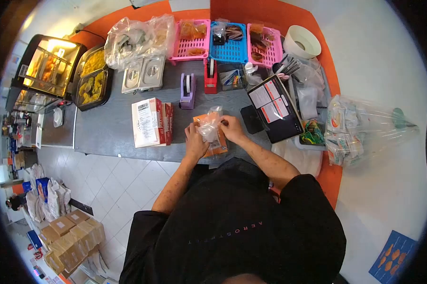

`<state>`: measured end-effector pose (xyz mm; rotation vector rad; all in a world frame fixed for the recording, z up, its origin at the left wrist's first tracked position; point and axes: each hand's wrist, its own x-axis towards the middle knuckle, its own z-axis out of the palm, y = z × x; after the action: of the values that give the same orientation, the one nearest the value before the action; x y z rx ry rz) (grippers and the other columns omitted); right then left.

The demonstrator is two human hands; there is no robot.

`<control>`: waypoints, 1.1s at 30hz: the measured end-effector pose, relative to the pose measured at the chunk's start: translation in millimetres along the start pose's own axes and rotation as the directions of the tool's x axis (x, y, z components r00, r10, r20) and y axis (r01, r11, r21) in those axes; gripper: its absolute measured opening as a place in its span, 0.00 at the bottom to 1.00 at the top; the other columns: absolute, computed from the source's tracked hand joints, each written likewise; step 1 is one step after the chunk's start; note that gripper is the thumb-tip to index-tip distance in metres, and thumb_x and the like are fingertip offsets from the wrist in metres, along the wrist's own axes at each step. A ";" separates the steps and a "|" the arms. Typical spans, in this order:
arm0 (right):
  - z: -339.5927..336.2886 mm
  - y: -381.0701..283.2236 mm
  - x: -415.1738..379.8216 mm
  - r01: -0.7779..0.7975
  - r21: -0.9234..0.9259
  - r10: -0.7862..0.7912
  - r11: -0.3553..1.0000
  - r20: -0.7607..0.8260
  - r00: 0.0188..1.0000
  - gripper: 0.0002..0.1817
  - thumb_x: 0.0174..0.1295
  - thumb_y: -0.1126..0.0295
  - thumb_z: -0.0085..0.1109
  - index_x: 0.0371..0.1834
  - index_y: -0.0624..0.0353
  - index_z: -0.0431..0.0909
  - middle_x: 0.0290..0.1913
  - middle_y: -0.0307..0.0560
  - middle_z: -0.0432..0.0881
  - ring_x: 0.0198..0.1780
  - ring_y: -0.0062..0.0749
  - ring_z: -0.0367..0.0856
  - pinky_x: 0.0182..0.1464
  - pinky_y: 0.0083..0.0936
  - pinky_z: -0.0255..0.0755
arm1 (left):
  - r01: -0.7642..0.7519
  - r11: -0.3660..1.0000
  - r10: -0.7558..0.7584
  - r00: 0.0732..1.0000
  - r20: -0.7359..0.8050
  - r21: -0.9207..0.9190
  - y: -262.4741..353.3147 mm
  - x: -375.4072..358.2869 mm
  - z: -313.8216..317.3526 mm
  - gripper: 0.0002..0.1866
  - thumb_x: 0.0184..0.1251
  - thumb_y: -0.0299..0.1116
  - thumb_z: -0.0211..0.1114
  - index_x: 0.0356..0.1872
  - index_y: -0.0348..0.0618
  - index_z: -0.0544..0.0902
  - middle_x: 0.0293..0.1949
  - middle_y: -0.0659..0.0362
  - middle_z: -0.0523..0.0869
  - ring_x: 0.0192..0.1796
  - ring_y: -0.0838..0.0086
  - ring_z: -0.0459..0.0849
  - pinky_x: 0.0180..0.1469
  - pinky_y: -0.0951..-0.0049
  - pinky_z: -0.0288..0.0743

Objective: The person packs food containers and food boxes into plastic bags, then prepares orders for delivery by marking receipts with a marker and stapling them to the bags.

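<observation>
A clear plastic bag (208, 129) is between my two hands, above an orange packet or box (217, 147) on the dark counter. My left hand (195, 141) closes on the bag's left side, fingers bent. On the other side, my right hand (232, 129) pinches the bag's upper right edge. Whatever the bag contains is too blurred to make out. To the left of my left hand stand white and red boxes (147, 123), with a printed receipt on the front one. A purple tape dispenser (187, 92) sits just beyond my hands, and a red tape dispenser (210, 78) behind it.
Pink (192, 49) and blue baskets (230, 52) of small packets line the back. A tablet (276, 109) stands on the right, near a hanging bag of packets (348, 130). Lidded steel containers (143, 74), black food trays (93, 80) and a lit warmer (48, 66) are left.
</observation>
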<state>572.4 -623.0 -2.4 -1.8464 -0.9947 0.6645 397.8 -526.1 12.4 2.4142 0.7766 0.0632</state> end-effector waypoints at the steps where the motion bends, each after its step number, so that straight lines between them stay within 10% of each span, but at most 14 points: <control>1: -2.7 1.9 -5.3 0.050 -0.134 -0.054 0.990 -0.020 0.998 0.13 0.60 0.64 0.62 0.41 0.61 0.79 0.40 0.53 0.85 0.32 0.42 0.85 0.37 0.34 0.76 | -0.042 0.999 0.043 0.998 -0.046 0.028 -7.1 -0.2 9.3 0.32 0.52 0.43 0.71 0.59 0.44 0.75 0.69 0.46 0.60 0.71 0.47 0.55 0.61 0.49 0.67; 3: -29.4 -11.4 -20.8 0.228 -0.259 -0.245 0.939 -0.037 0.969 0.19 0.62 0.58 0.59 0.52 0.57 0.75 0.58 0.56 0.76 0.31 0.49 0.84 0.34 0.39 0.77 | -0.088 0.994 0.093 0.992 -0.090 0.058 -11.9 -7.6 11.5 0.35 0.53 0.48 0.71 0.62 0.46 0.73 0.72 0.46 0.54 0.74 0.45 0.48 0.63 0.46 0.64; 5: -67.0 -64.7 -52.6 0.033 -0.753 -0.004 0.657 0.040 0.999 0.27 0.63 0.48 0.56 0.59 0.53 0.70 0.70 0.58 0.62 0.30 0.50 0.85 0.33 0.42 0.78 | 0.133 0.991 -0.132 0.990 0.050 -0.013 6.1 -30.8 -17.4 0.39 0.55 0.57 0.68 0.63 0.44 0.73 0.71 0.43 0.57 0.73 0.45 0.52 0.66 0.43 0.59; 11: -98.4 -34.8 -85.4 -0.187 -0.852 0.283 0.489 -0.047 0.958 0.35 0.62 0.41 0.53 0.66 0.50 0.65 0.76 0.60 0.46 0.32 0.50 0.86 0.33 0.42 0.79 | 0.258 0.948 -0.163 0.899 0.407 -0.189 -7.8 -101.9 -82.8 0.31 0.61 0.54 0.65 0.55 0.37 0.77 0.48 0.45 0.83 0.53 0.57 0.81 0.55 0.65 0.74; 19: -103.2 -49.4 -73.0 -0.203 -0.807 0.300 0.555 -0.033 0.953 0.33 0.63 0.43 0.53 0.65 0.53 0.66 0.75 0.57 0.50 0.40 0.50 0.85 0.39 0.45 0.79 | 0.149 0.969 -0.066 0.925 0.375 -0.199 7.3 -187.9 -149.5 0.19 0.58 0.40 0.68 0.45 0.38 0.80 0.36 0.52 0.84 0.43 0.62 0.84 0.46 0.65 0.78; 21: -87.1 -38.1 -61.0 0.047 -0.554 0.109 0.831 0.244 0.964 0.33 0.63 0.42 0.54 0.62 0.55 0.69 0.69 0.54 0.65 0.50 0.44 0.83 0.49 0.40 0.77 | 0.217 0.945 -0.081 0.881 0.466 -0.245 -10.4 -213.6 -152.1 0.17 0.58 0.38 0.68 0.43 0.37 0.81 0.35 0.52 0.85 0.42 0.63 0.85 0.44 0.64 0.79; 23: -59.9 -31.9 -45.8 -0.114 0.009 0.062 0.993 0.793 0.606 0.31 0.64 0.40 0.52 0.56 0.57 0.74 0.56 0.47 0.78 0.56 0.37 0.79 0.56 0.34 0.73 | 0.444 0.853 -0.109 0.666 0.738 -0.275 -29.1 -234.3 -142.2 0.14 0.56 0.35 0.68 0.38 0.34 0.82 0.34 0.51 0.87 0.39 0.63 0.87 0.41 0.62 0.80; 25: -31.3 -41.2 -52.2 -0.198 0.157 -0.102 0.968 0.959 0.263 0.27 0.70 0.45 0.47 0.57 0.57 0.75 0.47 0.44 0.82 0.52 0.27 0.77 0.55 0.27 0.70 | 0.440 0.870 -0.152 0.668 0.728 -0.222 -6.9 -233.3 -154.6 0.14 0.56 0.36 0.66 0.37 0.35 0.82 0.33 0.49 0.87 0.38 0.59 0.87 0.41 0.61 0.80; 29: -17.5 -45.0 -69.6 0.033 -0.082 0.076 0.996 0.985 0.155 0.30 0.69 0.40 0.45 0.39 0.60 0.78 0.30 0.39 0.75 0.37 0.26 0.74 0.41 0.28 0.69 | 0.338 0.938 -0.319 0.744 0.587 0.082 26.0 -235.9 -147.7 0.15 0.57 0.41 0.59 0.37 0.40 0.84 0.33 0.41 0.85 0.39 0.48 0.85 0.41 0.55 0.79; 33: -47.9 -43.6 -102.9 -0.098 -0.036 0.065 0.995 0.947 0.313 0.30 0.71 0.42 0.43 0.28 0.60 0.71 0.22 0.34 0.66 0.29 0.24 0.64 0.34 0.28 0.62 | 0.150 0.982 -0.189 0.844 0.502 0.116 22.0 -221.2 -137.4 0.13 0.60 0.39 0.54 0.31 0.43 0.83 0.28 0.42 0.84 0.38 0.45 0.84 0.40 0.51 0.78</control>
<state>539.0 -720.8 61.7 -1.3456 -1.5981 1.9861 196.1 -588.5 166.4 2.2544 0.7380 -0.6660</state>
